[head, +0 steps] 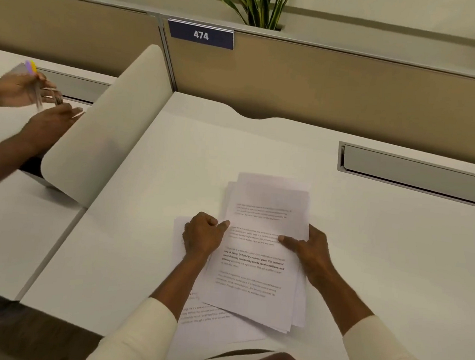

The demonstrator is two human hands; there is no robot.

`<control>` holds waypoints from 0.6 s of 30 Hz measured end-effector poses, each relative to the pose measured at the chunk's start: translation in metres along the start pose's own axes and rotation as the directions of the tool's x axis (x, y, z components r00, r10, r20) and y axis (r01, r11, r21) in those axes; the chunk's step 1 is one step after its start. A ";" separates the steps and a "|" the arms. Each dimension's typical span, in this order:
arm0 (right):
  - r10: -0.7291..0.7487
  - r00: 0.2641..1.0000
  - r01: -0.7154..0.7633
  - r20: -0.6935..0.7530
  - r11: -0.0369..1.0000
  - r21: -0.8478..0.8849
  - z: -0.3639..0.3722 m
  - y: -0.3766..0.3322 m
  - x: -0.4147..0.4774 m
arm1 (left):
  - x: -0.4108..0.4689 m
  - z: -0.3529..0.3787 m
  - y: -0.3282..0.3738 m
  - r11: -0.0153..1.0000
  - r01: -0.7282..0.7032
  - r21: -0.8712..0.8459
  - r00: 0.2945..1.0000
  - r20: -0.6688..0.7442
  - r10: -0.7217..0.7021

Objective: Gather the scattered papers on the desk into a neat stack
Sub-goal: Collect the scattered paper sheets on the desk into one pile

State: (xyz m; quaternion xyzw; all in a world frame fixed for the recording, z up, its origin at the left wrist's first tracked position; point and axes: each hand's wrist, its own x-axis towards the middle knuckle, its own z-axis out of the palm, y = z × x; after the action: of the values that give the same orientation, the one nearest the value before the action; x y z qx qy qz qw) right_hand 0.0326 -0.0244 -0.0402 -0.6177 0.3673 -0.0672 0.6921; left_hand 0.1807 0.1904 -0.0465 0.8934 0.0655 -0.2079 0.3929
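Under the left forearm lay a loose sheet point(214, 327), just left of the stack point(255, 265), whose long axis ran away between the left hand point(203, 236) and right hand point(307, 252), both pinching its side edges.

Stack of papers point(262, 254) lay on the desk point(130, 245), held between the two hands: left hand point(203, 235) at its left edge, right hand point(308, 253) at its right edge. A single sheet point(215, 326) lay under the stack, reaching out left of and nearer than the left hand. Cable tray point(413, 175) was set into the desk beyond and right of the right hand. Curved divider point(107, 131) stood far left of the left hand; another person's hands point(36, 101) worked beyond it. Number plate point(201, 34) hung on the partition point(322, 81) behind everything.
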 end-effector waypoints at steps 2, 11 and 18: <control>-0.059 0.998 0.058 0.039 0.998 0.022 -0.010 -0.018 0.001 | -0.002 -0.005 0.002 0.989 0.007 -0.146 1.000 0.030 -0.003; -0.114 0.977 0.086 0.182 0.984 0.155 -0.037 -0.086 0.005 | -0.011 -0.051 0.025 0.772 0.118 -0.625 0.768 0.550 0.328; 0.110 0.943 -0.192 0.315 0.951 0.242 0.006 -0.056 -0.007 | -0.038 -0.060 0.007 0.762 0.105 -0.639 0.858 0.446 0.255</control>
State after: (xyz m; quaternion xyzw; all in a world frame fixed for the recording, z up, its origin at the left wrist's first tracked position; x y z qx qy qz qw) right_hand 0.0514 -0.0280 0.0134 -0.4907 0.2929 0.0311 0.8201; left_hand 0.1671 0.2311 0.0107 0.6186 -0.0102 -0.3836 0.6857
